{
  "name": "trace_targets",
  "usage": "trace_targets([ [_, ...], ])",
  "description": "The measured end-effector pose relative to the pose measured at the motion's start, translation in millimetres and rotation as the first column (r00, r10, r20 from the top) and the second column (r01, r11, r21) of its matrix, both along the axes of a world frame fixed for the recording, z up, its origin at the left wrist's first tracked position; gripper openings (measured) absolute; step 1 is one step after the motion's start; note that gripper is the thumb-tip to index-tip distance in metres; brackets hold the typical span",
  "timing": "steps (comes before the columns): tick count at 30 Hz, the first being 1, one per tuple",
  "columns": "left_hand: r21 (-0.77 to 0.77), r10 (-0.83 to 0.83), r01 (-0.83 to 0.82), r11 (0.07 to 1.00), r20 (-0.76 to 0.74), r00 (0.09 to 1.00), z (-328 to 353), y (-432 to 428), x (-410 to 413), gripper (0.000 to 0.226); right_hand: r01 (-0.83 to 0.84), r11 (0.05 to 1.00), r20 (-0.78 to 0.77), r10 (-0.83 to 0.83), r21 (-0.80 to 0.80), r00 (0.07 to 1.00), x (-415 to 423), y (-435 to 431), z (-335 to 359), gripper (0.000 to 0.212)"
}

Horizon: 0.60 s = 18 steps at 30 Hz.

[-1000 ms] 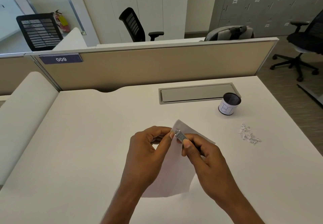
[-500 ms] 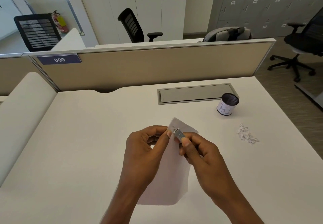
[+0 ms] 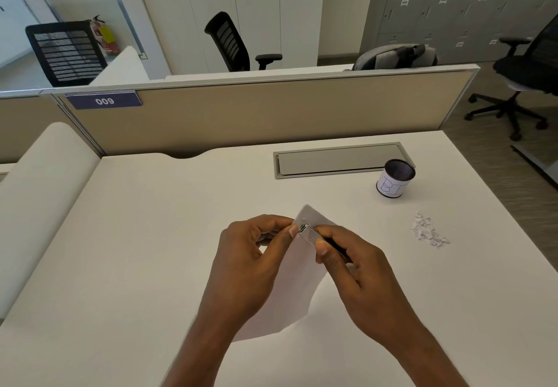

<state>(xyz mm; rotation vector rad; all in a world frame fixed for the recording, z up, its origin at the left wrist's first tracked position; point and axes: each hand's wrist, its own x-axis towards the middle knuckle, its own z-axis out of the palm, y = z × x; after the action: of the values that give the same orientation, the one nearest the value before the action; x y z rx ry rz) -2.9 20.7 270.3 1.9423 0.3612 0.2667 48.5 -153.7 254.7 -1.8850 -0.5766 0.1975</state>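
A: What is nearest the camera?

B: The two hands, over the near middle of the white desk (image 3: pixel 145 260). The left hand (image 3: pixel 250 266) pinches the top edge of a white paper sheet (image 3: pixel 290 293) between thumb and curled fingers. The right hand (image 3: pixel 359 272) is curled round a small metal tool (image 3: pixel 308 232), thumb on top. The tool's silver tip sits on the sheet's upper edge, just beside the left thumb. I cannot tell what kind of tool it is.

A: And the sheet itself?

B: It hangs between the wrists, and the left forearm covers part of its lower left.

A: Anything close by?

B: A small heap of paper scraps (image 3: pixel 428 231) lies on the desk to the right of the hands, apart from them. Farther right stands a dark mesh cup (image 3: pixel 395 179) wrapped in white paper with the handwritten letters "BI". It stands at the right end of a grey cable hatch (image 3: pixel 335 160) set into the desk.

A: Beyond the desk?

B: A beige partition (image 3: pixel 271 115) runs along the far edge, and a blue plate (image 3: pixel 104 101) at its left reads "009". Behind it are a grey backpack (image 3: pixel 395 56), black office chairs (image 3: pixel 229 42), a fire extinguisher (image 3: pixel 104 36) at far left, white cabinets (image 3: pixel 256 3) and grey lockers (image 3: pixel 453 9) whose labels are too small to read.
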Motion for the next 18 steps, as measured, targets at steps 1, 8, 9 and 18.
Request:
trace_targets([
  [1,0.012,-0.001,0.001,1.0,-0.007,1.0,0.3,1.0,0.1,0.016,-0.013,1.0,0.0,0.013,-0.002,1.0,0.7,-0.1,-0.2,0.019],
  [8,0.006,0.001,-0.001,1.0,-0.04,0.999,-0.8,1.8,0.1,0.017,-0.076,0.996,-0.049,0.078,0.04,0.996,0.9,-1.1,-2.1,0.021],
  [9,-0.002,0.004,-0.004,1.0,-0.043,0.999,-1.1,1.3,0.3,0.017,-0.079,0.996,-0.044,0.081,0.039,0.996,0.8,-1.0,-1.9,0.021],
  [18,-0.092,0.046,-0.049,0.995,-0.036,0.998,-1.6,0.4,1.2,0.015,-0.052,0.999,0.008,0.052,-0.014,0.999,1.6,1.6,-9.9,0.02],
])
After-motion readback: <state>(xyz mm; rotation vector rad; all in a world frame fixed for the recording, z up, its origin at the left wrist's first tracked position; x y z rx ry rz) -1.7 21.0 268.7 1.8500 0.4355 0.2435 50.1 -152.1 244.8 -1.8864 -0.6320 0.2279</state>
